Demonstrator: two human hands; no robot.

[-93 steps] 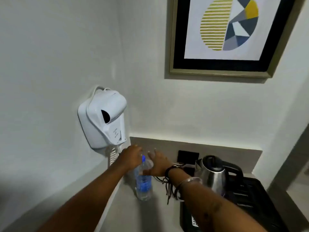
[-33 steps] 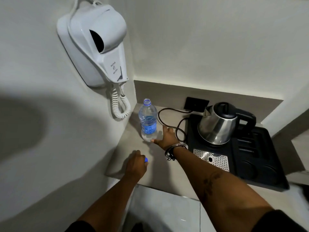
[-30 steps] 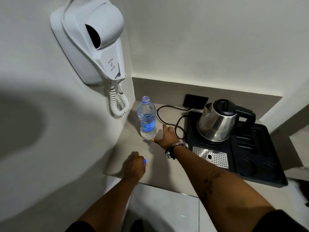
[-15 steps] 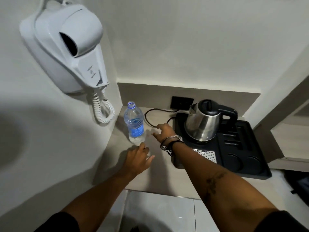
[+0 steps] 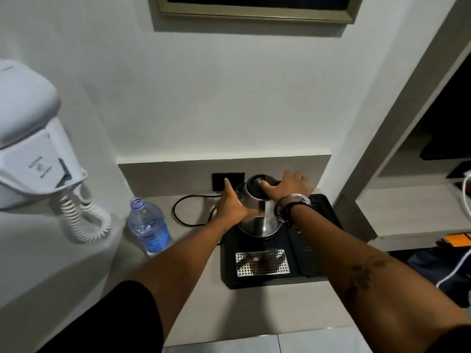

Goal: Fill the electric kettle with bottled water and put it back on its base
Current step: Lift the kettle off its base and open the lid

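The steel electric kettle (image 5: 257, 222) with a black lid stands on its base at the back of a black tray (image 5: 308, 266). My left hand (image 5: 230, 205) lies flat against the kettle's left side, fingers straight and pointing up past the spout. My right hand (image 5: 288, 186) hovers over the lid and handle with fingers spread and the thumb on the lid. The handle is hidden under that hand. The clear water bottle (image 5: 149, 225) with a blue label stands uncapped on the counter to the left. Its cap is not in view.
A black cord (image 5: 183, 210) loops on the counter from a wall socket (image 5: 216, 180) to the tray. A white wall hair dryer (image 5: 33, 154) with a coiled cable juts out at left. A perforated metal grate (image 5: 262, 262) sits in the tray's front. Shelves stand at right.
Both hands have left the bottle and counter and moved right to the kettle. The blue cap, earlier in my left hand, is out of sight. The view has swung right.
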